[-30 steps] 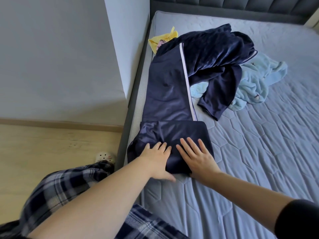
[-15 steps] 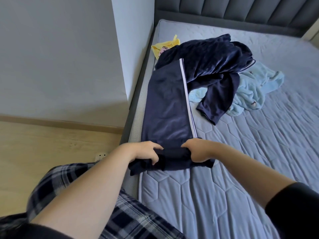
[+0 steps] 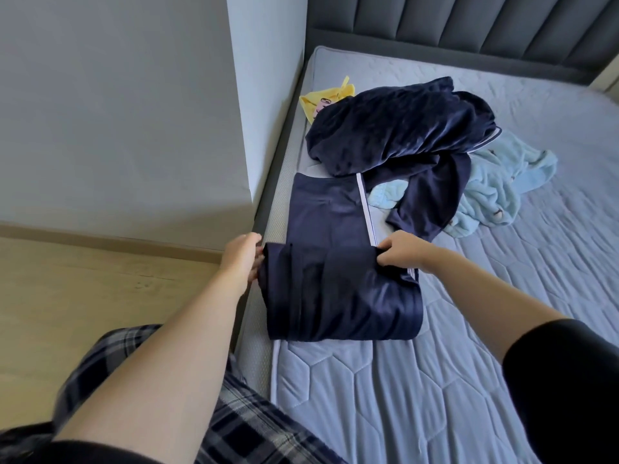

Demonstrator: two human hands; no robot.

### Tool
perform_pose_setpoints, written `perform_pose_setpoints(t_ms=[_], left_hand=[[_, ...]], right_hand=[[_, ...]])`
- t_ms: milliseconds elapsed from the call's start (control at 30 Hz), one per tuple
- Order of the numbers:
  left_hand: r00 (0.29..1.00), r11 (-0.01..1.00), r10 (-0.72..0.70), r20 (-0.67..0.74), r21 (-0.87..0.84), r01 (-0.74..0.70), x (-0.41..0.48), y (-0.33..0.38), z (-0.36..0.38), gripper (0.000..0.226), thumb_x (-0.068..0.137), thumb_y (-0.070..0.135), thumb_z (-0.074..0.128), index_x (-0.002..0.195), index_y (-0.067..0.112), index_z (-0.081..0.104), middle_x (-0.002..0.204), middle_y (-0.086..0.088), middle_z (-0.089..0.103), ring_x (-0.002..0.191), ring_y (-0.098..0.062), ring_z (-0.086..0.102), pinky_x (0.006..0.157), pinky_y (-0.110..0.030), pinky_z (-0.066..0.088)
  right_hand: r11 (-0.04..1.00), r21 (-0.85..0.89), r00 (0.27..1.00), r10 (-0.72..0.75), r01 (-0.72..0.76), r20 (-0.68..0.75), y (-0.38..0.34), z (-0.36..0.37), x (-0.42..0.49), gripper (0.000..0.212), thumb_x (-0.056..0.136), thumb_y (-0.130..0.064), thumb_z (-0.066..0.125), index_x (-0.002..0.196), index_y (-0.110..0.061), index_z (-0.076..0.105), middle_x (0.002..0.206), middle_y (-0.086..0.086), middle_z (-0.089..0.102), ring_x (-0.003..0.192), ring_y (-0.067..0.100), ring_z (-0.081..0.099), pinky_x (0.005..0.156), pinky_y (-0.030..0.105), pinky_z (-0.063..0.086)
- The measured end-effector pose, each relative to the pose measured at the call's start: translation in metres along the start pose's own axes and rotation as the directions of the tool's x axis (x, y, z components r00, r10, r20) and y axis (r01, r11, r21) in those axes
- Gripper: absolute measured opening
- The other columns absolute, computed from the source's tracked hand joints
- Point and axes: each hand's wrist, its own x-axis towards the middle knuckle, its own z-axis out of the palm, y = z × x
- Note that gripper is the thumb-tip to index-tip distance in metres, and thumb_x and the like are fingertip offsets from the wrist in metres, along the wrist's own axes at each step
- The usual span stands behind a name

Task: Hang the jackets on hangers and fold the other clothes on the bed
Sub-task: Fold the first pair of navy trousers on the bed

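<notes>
Over by the wooden floor (image 3: 83, 296) and the grey wall (image 3: 117, 112), the person's left hand (image 3: 243, 259) grips the left edge of the navy trousers (image 3: 338, 296), fingers tucked into the cloth. The trousers lie along the near left edge of the bed (image 3: 485, 380), their lower part doubled over into a thick fold, with a white side stripe (image 3: 366, 212) running up the flat part behind. The right hand (image 3: 400, 251) pinches the fold's right corner. Further back lies a crumpled navy jacket (image 3: 395, 128) with a yellow garment (image 3: 323, 102) peeking from behind its left end, and to the right a pale blue fleece garment (image 3: 495, 185).
</notes>
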Motion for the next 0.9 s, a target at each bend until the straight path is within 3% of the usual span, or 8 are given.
perform_pose_setpoints(t_ms=[67, 167, 233, 333, 567, 700, 767, 900], left_hand=[[0.947, 0.909, 0.315, -0.068, 0.309, -0.280, 0.004, -0.003, 0.002, 0.032, 0.090, 0.019, 0.049, 0.122, 0.016, 0.057, 0.114, -0.004, 0.064, 0.097, -0.020, 0.062, 0.085, -0.031, 0.050], [0.636, 0.313, 0.705, 0.313, 0.667, -0.676, -0.007, -0.019, 0.016, 0.045, 0.089, 0.020, 0.053, 0.133, 0.010, 0.052, 0.138, -0.007, 0.050, 0.129, -0.025, 0.043, 0.107, -0.035, 0.032], [0.566, 0.031, 0.600, 0.566, 0.690, -0.724, -0.014, -0.034, 0.033, 0.052, 0.094, 0.031, 0.049, 0.143, 0.015, 0.041, 0.152, -0.007, 0.033, 0.142, -0.026, 0.024, 0.114, -0.044, 0.021], [0.663, -0.148, 0.398, 0.634, 0.758, -0.635, -0.014, -0.055, 0.051, 0.061, 0.099, 0.046, 0.031, 0.152, 0.024, 0.011, 0.161, 0.001, 0.002, 0.147, -0.021, -0.005, 0.116, -0.050, 0.005], [0.765, -0.190, 0.290, 0.575, 0.818, -0.543, -0.003, -0.073, 0.058, 0.068, 0.099, 0.054, 0.022, 0.152, 0.024, -0.008, 0.160, 0.000, -0.010, 0.147, -0.020, -0.012, 0.116, -0.051, 0.007], [0.804, -0.174, 0.220, 0.552, 0.834, -0.524, 0.003, -0.080, 0.056, 0.067, 0.099, 0.055, 0.019, 0.152, 0.026, -0.009, 0.160, 0.003, -0.011, 0.146, -0.016, -0.015, 0.116, -0.049, 0.004], [0.811, -0.160, 0.210, 0.545, 0.838, -0.522, 0.006, -0.081, 0.056, 0.066, 0.099, 0.055, 0.019, 0.152, 0.027, -0.008, 0.160, 0.004, -0.011, 0.146, -0.015, -0.015, 0.116, -0.048, 0.003], [0.806, -0.123, 0.220, 0.550, 0.835, -0.536, 0.013, -0.081, 0.054, 0.062, 0.099, 0.053, 0.019, 0.152, 0.029, -0.006, 0.160, 0.007, -0.011, 0.146, -0.014, -0.014, 0.117, -0.047, 0.003]], right_hand=[[1.000, 0.015, 0.984, -0.013, 0.016, -0.177, 0.003, 0.004, 0.011, 0.015, 0.074, -0.005, 0.058, 0.059, -0.007, 0.058, 0.052, 0.002, 0.048, 0.051, 0.015, 0.046, 0.044, 0.018, 0.039], [0.993, -0.082, 0.957, -0.107, 0.088, -0.268, 0.007, 0.012, 0.021, 0.010, 0.079, -0.011, 0.059, 0.071, -0.007, 0.063, 0.065, 0.007, 0.060, 0.067, 0.024, 0.057, 0.063, 0.032, 0.046], [0.978, -0.151, 0.937, -0.185, 0.145, -0.296, 0.007, 0.018, 0.025, 0.014, 0.085, -0.014, 0.060, 0.090, -0.007, 0.071, 0.086, 0.008, 0.070, 0.086, 0.026, 0.061, 0.076, 0.035, 0.046], [0.966, -0.171, 0.933, -0.234, 0.192, -0.274, 0.005, 0.027, 0.031, 0.016, 0.089, -0.016, 0.059, 0.099, -0.012, 0.072, 0.099, 0.006, 0.071, 0.096, 0.026, 0.062, 0.078, 0.031, 0.044], [0.773, -0.590, 0.690, -0.559, 0.234, -0.459, 0.004, 0.058, 0.030, 0.043, 0.088, -0.010, 0.060, 0.131, -0.005, 0.054, 0.136, 0.014, 0.053, 0.128, 0.034, 0.046, 0.108, 0.050, 0.031], [0.811, -0.584, 0.961, -0.185, 0.030, -0.207, 0.019, 0.069, 0.037, 0.051, 0.103, -0.037, 0.025, 0.150, -0.019, 0.021, 0.158, 0.000, 0.019, 0.147, 0.020, 0.009, 0.117, 0.050, 0.006], [0.810, -0.584, 0.970, -0.108, -0.042, -0.219, 0.019, 0.066, 0.039, 0.054, 0.103, -0.040, 0.021, 0.151, -0.018, 0.015, 0.160, 0.000, 0.010, 0.147, 0.021, 0.002, 0.117, 0.049, 0.003], [0.779, -0.587, 0.856, -0.443, 0.221, -0.266, 0.005, 0.070, 0.016, 0.061, 0.098, -0.044, 0.038, 0.150, -0.014, 0.024, 0.160, 0.006, 0.010, 0.148, 0.020, 0.003, 0.118, 0.040, -0.001]])
